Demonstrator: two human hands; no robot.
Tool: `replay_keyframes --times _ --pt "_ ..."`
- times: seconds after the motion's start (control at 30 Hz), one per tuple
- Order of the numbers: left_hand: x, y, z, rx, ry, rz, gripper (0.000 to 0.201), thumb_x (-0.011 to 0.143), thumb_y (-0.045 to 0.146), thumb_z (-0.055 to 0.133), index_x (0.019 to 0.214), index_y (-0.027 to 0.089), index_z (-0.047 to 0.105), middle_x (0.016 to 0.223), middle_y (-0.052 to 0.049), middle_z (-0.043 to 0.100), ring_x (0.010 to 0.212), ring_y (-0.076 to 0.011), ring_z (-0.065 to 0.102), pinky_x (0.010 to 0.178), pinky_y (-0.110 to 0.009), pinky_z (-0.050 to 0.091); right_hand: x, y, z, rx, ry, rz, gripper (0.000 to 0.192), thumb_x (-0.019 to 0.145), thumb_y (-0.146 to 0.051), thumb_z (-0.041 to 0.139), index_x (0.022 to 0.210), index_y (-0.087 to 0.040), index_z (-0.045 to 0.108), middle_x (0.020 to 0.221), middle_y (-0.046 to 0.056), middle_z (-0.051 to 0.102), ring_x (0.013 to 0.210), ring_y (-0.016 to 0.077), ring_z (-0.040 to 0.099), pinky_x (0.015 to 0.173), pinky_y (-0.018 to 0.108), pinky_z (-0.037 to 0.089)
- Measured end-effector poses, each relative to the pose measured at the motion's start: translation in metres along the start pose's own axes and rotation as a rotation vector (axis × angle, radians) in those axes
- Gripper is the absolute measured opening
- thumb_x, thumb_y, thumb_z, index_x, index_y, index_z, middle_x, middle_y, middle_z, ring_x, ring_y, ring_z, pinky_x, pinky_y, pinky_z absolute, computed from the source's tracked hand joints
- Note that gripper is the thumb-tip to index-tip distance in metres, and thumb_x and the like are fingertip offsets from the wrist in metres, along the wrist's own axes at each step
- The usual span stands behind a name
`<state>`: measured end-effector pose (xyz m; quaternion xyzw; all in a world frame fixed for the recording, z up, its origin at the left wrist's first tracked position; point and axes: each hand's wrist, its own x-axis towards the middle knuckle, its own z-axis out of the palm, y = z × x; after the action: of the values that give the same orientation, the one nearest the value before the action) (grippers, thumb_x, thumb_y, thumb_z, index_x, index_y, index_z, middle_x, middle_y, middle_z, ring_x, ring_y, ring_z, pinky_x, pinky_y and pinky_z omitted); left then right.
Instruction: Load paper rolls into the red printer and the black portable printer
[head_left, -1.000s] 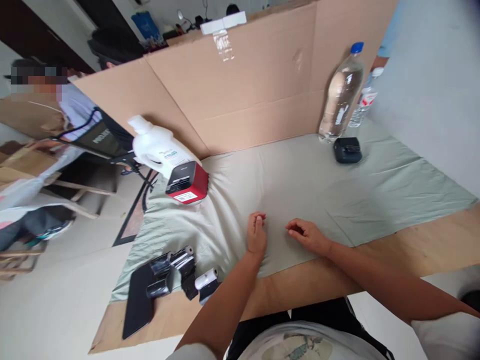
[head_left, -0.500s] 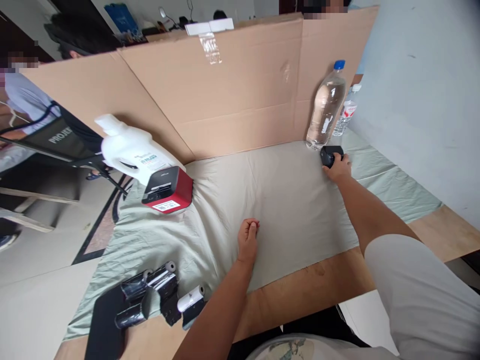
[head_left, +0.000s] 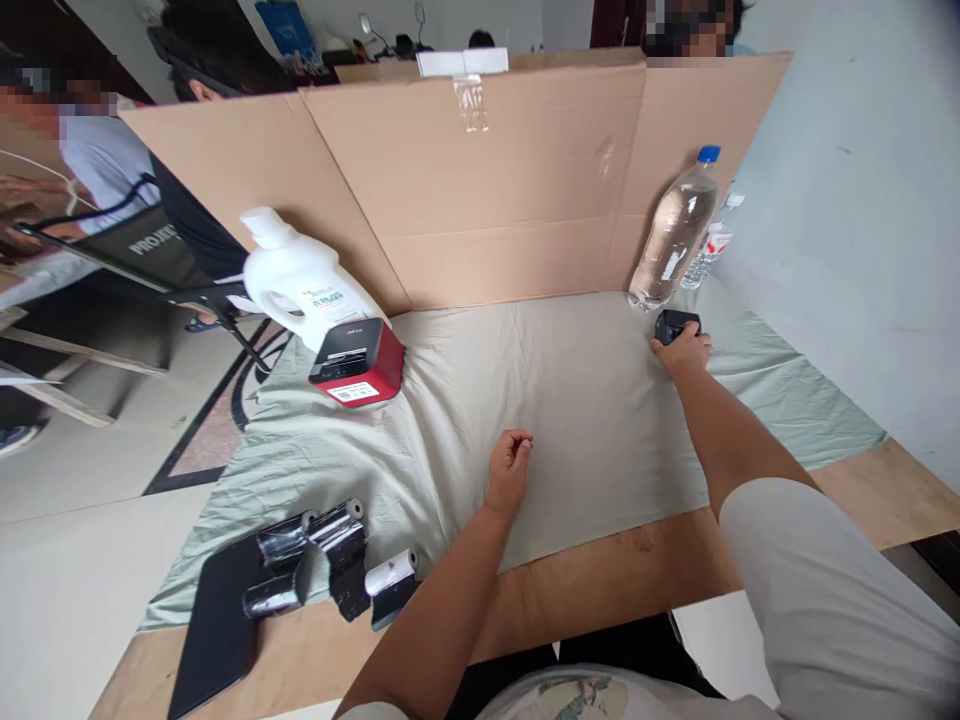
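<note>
My right hand (head_left: 688, 352) reaches to the far right of the cloth, its fingers around a small black box-shaped device (head_left: 673, 325) that stands in front of the bottles. What kind of device it is, I cannot make out. My left hand (head_left: 511, 465) rests loosely curled on the cloth (head_left: 577, 400) in the middle, and whether it holds anything is hidden. Left of it stands a red and black printer (head_left: 360, 362), close against a white jug (head_left: 311, 275). Nearer me lie several paper rolls, one of them a white roll (head_left: 391, 572), partly in black wrapping.
A cardboard screen (head_left: 495, 190) closes off the back. Beside the right wall (head_left: 847, 230) stand a large water bottle (head_left: 679, 235) and a smaller bottle (head_left: 712, 245). A flat black object (head_left: 217, 625) lies at the near left edge. Other people sit beyond the screen and at left.
The whole view has shifted, so things appear further right. My right hand stays on the black device, and my left hand keeps its curled pose on the cloth.
</note>
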<state>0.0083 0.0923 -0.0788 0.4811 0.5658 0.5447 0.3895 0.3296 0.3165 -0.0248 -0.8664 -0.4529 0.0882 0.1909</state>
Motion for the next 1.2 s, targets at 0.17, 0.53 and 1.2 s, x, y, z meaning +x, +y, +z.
replay_keyframes --times 0.17,0.53,1.2 --pt "0.002 -0.002 0.002 -0.062 0.015 -0.021 0.024 0.087 0.044 0.059 0.095 0.022 0.061 0.091 -0.005 0.061 0.086 -0.0171 0.058 0.083 -0.033 0.048 -0.060 -0.023 0.006 0.186 0.040 -0.329 0.070 0.072 -0.042 0.071 0.129 -0.012 0.043 0.128 0.024 0.050 0.124 0.0383 0.046 0.104 0.054 0.038" --pt "-0.009 0.033 -0.009 -0.794 0.008 -0.222 0.081 0.069 0.051 0.081 0.137 0.030 0.043 0.120 -0.005 0.063 0.109 -0.0230 0.064 0.094 -0.036 0.050 -0.288 -0.017 0.007 0.510 -0.226 -1.173 0.067 0.075 -0.066 0.069 0.125 -0.024 0.054 0.138 0.019 0.046 0.125 0.0371 0.048 0.104 0.060 0.042" --pt "-0.001 0.019 -0.012 -0.707 -0.211 -0.366 0.079 0.078 0.036 0.064 0.150 0.032 0.032 0.128 -0.005 0.064 0.105 -0.0230 0.066 0.086 -0.038 0.055 -0.252 -0.009 0.038 1.165 -1.002 -0.484 0.101 0.073 -0.051 0.078 0.156 -0.031 0.023 0.153 0.009 0.044 0.137 0.0290 0.047 0.117 0.051 0.037"
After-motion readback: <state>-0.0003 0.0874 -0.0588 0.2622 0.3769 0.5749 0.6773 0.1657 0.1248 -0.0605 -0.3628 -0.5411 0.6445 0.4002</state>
